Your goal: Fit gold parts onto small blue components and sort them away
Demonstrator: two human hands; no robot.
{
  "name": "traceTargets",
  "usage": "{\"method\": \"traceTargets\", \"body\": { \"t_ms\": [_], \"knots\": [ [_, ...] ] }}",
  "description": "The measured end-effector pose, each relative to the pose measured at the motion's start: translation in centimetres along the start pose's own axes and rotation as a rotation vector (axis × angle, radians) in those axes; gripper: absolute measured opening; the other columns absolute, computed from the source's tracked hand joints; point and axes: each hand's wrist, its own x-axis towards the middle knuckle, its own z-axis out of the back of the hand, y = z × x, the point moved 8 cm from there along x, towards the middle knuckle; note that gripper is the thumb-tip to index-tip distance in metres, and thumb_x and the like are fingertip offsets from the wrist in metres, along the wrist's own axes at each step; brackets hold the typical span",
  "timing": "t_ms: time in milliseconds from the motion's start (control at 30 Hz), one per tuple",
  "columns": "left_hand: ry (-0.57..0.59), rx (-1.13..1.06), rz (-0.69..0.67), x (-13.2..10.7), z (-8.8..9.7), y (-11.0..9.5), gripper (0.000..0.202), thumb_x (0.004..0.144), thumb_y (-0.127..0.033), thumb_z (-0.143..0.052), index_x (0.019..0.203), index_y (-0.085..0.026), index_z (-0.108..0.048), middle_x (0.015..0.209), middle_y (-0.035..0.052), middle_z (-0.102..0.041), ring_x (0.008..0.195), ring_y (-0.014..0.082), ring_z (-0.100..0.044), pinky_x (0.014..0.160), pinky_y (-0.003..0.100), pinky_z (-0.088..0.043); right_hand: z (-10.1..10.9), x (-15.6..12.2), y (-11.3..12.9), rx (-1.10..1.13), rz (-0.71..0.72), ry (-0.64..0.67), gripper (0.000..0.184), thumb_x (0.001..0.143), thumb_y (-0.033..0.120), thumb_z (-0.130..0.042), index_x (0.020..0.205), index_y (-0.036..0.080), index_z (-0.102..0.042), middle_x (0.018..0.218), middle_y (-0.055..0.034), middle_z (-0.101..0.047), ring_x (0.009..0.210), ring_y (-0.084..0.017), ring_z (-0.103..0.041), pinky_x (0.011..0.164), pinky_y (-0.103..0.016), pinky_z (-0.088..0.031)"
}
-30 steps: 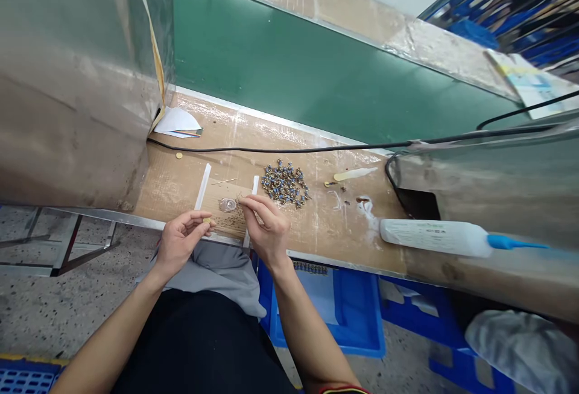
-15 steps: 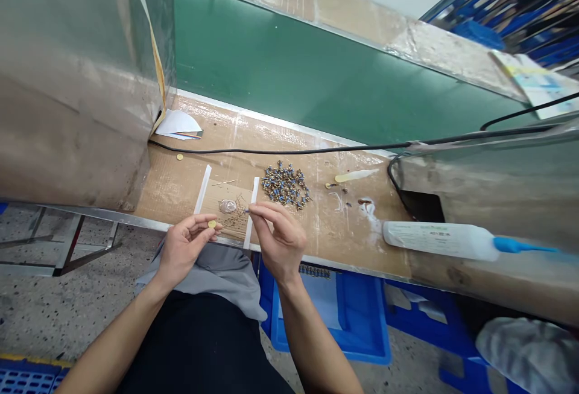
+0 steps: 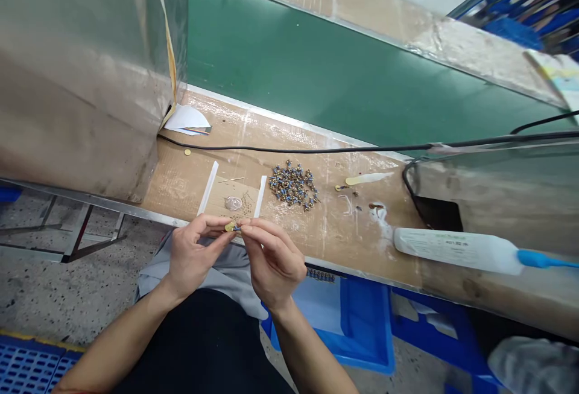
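My left hand (image 3: 195,255) pinches a small yellow disc (image 3: 229,226) at the bench's near edge. My right hand (image 3: 271,259) meets it fingertip to fingertip, pinching a tiny blue and gold part (image 3: 238,227) against the disc. Just beyond lie a small brown pad (image 3: 235,195) between two white strips (image 3: 208,187), with a clear blob (image 3: 233,203) on it. A pile of small blue and gold parts (image 3: 292,184) rests on the bench to the right of the pad.
A black cable (image 3: 294,150) crosses the cardboard-covered bench (image 3: 325,225). A white bottle with a blue nozzle (image 3: 456,249) lies at the right. A green conveyor belt (image 3: 316,74) runs behind. Metal housings stand left (image 3: 76,74) and right (image 3: 497,189). Blue bins (image 3: 344,327) sit below.
My right hand drew back from the pad with a small part and came to my left hand, which lifted the yellow disc to meet it.
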Motion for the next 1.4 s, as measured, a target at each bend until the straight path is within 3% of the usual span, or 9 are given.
{"method": "traceTargets", "body": {
  "t_ms": [300,900,1400],
  "knots": [
    [-0.011,0.106,-0.127,-0.2,-0.1,-1.0,0.015,0.098,-0.024,-0.09,0.113,-0.026,-0.088,0.105,0.0004,-0.091,0.088,0.0193,-0.089,0.086,0.028,-0.074,0.1,-0.4,-0.1,-0.023,-0.02,0.014,0.04,0.1,0.003,-0.079,0.124,0.034,-0.084,0.116,-0.0032,-0.087,0.102,-0.022,-0.086,0.091,-0.038,-0.074],
    [-0.018,0.175,-0.193,-0.4,-0.1,-1.8,0.012,0.101,-0.028,-0.086,0.113,-0.026,-0.087,0.105,0.0015,-0.091,0.086,0.0205,-0.089,0.084,0.031,-0.075,0.0,-0.2,0.1,-0.053,-0.006,0.039,0.041,0.1,0.004,-0.078,0.125,0.035,-0.084,0.115,-0.0026,-0.087,0.101,-0.022,-0.086,0.09,-0.038,-0.075],
    [-0.089,0.477,-0.577,-1.1,-0.2,-5.5,0.016,0.106,-0.02,-0.081,0.12,-0.027,-0.084,0.105,0.0016,-0.092,0.086,0.0214,-0.09,0.085,0.028,-0.072,-0.1,0.6,1.5,-0.055,0.126,0.043,0.048,0.099,-0.003,-0.075,0.132,0.032,-0.082,0.116,-0.006,-0.086,0.101,-0.021,-0.086,0.088,-0.035,-0.075]
  ]
}}
